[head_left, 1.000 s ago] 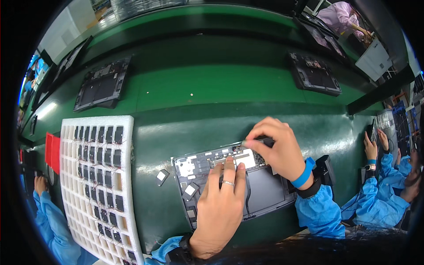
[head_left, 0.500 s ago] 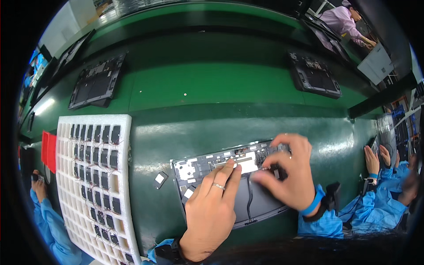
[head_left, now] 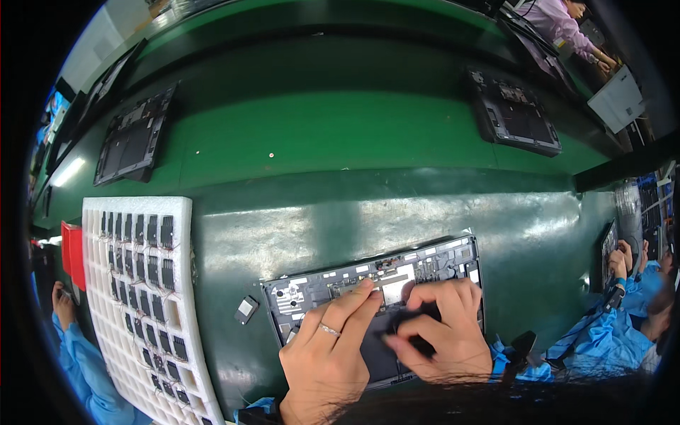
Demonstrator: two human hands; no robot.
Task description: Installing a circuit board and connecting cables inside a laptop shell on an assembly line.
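Observation:
An opened laptop base (head_left: 464,251) lies in front of me, its circuit boards and a dark grey flat area exposed. My left hand (head_left: 326,354), with a ring, rests over its left half; the stretched fingers press near a bright metal plate (head_left: 394,285). Over the right half, my right hand (head_left: 450,329) has its fingers curled, thumb and forefinger near each other. A dark, blurred shape shows at those fingertips; I cannot make out what it is. Left of the laptop lies a small black part (head_left: 246,309) with a white label.
A white foam tray (head_left: 185,248) holds rows of black parts with thin wires, at left beside a red bin (head_left: 72,255). Two more opened laptop bases (head_left: 134,138) (head_left: 520,113) sit farther back on the green bench. Co-workers' hands (head_left: 620,258) are at both sides.
My right hand has come nearer to me, from the laptop's upper board area to the flat grey area. My left fingers stay on the board. The whole view has shifted slightly.

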